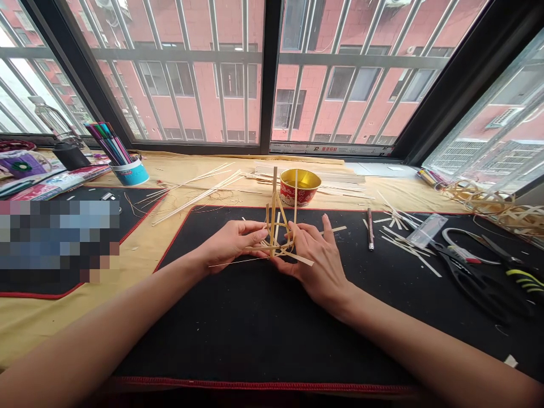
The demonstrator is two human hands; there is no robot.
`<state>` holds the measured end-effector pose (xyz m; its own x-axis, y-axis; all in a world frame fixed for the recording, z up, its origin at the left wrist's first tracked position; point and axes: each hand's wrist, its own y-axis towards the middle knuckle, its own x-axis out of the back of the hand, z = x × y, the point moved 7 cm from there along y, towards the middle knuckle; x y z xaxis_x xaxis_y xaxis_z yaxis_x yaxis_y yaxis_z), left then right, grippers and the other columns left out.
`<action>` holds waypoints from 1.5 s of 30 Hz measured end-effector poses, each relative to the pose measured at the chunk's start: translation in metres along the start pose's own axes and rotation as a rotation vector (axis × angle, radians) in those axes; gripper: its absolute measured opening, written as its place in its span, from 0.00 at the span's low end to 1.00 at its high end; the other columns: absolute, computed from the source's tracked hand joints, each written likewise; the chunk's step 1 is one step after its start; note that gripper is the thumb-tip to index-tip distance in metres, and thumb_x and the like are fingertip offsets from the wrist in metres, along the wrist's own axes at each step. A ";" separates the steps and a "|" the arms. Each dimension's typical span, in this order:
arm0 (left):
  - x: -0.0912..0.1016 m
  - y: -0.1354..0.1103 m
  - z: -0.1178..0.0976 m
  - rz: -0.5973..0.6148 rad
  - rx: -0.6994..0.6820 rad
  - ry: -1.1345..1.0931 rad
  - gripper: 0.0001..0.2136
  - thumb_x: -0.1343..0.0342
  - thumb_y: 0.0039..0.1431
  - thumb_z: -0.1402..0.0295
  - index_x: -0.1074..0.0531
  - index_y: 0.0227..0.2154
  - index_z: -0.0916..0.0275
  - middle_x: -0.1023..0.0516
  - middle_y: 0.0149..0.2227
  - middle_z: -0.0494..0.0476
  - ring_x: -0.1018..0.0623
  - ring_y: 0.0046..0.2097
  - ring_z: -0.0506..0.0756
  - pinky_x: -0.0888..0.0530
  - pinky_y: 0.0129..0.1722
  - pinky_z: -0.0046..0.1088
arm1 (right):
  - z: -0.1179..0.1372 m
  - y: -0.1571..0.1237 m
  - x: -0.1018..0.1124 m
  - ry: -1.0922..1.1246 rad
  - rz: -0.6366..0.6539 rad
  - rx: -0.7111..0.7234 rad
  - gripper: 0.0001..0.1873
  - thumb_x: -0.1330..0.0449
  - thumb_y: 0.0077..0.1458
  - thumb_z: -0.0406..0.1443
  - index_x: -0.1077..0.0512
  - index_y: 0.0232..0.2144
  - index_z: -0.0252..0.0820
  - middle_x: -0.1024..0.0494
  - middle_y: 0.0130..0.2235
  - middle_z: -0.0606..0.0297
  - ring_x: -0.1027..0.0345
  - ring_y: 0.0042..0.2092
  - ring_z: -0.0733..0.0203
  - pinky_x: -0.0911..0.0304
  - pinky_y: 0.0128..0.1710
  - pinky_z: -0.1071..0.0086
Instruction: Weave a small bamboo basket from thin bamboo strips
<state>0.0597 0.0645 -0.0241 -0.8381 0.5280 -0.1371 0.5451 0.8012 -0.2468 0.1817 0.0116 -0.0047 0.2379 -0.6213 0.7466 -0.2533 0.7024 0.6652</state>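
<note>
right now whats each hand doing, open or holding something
Left hand: closed, pinching the bamboo strip frame.
Right hand: fingers spread but closed on the bamboo strip frame, holding it from the other side.

Daylight pours through the window (pixel 266 73) at 12 o'clock, blowing out toward 10 o'clock. The picture is sharp, and only soft, faint shadows lie on the black mat (pixel 255 334) under your left hand (pixel 232 243), your right hand (pixel 314 260) and the bamboo-strip frame (pixel 274 221). Glare gleams in the gold bowl (pixel 300 180). The wide lens bends the window bars (pixel 178 73) at the edges, and a coarse pixelated block (pixel 55 241) covers 9 o'clock.
</note>
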 end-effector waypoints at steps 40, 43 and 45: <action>-0.037 -0.061 -0.060 -0.081 -1.074 0.578 0.24 0.42 0.57 0.73 0.35 0.57 0.53 0.37 0.58 0.61 0.27 0.52 0.59 0.23 0.46 0.33 | 0.004 -0.001 0.067 -0.074 -0.594 0.263 0.32 0.48 0.62 0.45 0.46 0.60 0.26 0.22 0.45 0.50 0.32 0.53 0.50 0.58 0.63 0.39; -0.040 -0.068 -0.062 -0.109 -1.133 0.652 0.26 0.41 0.56 0.74 0.36 0.57 0.54 0.35 0.57 0.62 0.32 0.57 0.61 0.24 0.47 0.32 | 0.006 -0.001 0.071 -0.094 -0.604 0.284 0.32 0.48 0.62 0.44 0.45 0.60 0.26 0.21 0.44 0.50 0.32 0.52 0.51 0.59 0.63 0.39; -0.042 -0.070 -0.063 -0.116 -1.148 0.681 0.26 0.41 0.56 0.75 0.37 0.58 0.54 0.35 0.57 0.62 0.33 0.58 0.61 0.25 0.48 0.32 | 0.006 -0.001 0.072 -0.098 -0.602 0.287 0.31 0.49 0.63 0.43 0.46 0.61 0.27 0.21 0.45 0.51 0.32 0.52 0.51 0.60 0.63 0.39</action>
<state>0.0581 0.0039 0.0593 -0.8861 0.2066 0.4149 0.4624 0.4542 0.7615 0.1933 -0.0362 0.0487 0.3324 -0.9138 0.2334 -0.3455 0.1123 0.9317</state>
